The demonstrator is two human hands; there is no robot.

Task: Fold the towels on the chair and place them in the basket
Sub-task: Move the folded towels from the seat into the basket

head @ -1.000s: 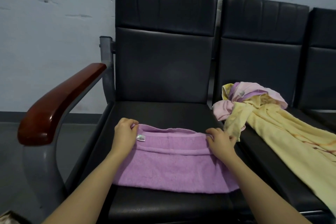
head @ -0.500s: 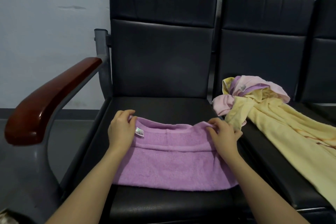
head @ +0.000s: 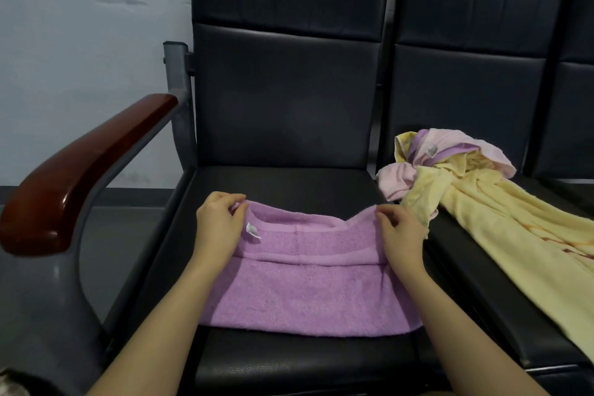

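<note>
A: Where's the towel (head: 308, 292)?
B: Flat on the seat (head: 289, 183), far edge lifted. Left hand (head: 218, 222) pinches the 10 o'clock corner, right hand (head: 401, 228) the 2 o'clock one, fingers (head: 384, 215) clamped on the hem
A: How will it handle?
B: Likely soft, light, floppy; it sags between the grips, so hold the corners. More towels, the pile (head: 456, 177), lie at 3 o'clock

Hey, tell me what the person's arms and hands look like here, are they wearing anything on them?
Both forearms are bare as far as the frame shows: no sleeves reach into view. The left hand and right hand wear no gloves, and no rings, watch or bracelet show on the visible fingers or wrists. The fingernails look short and unpainted.
</note>
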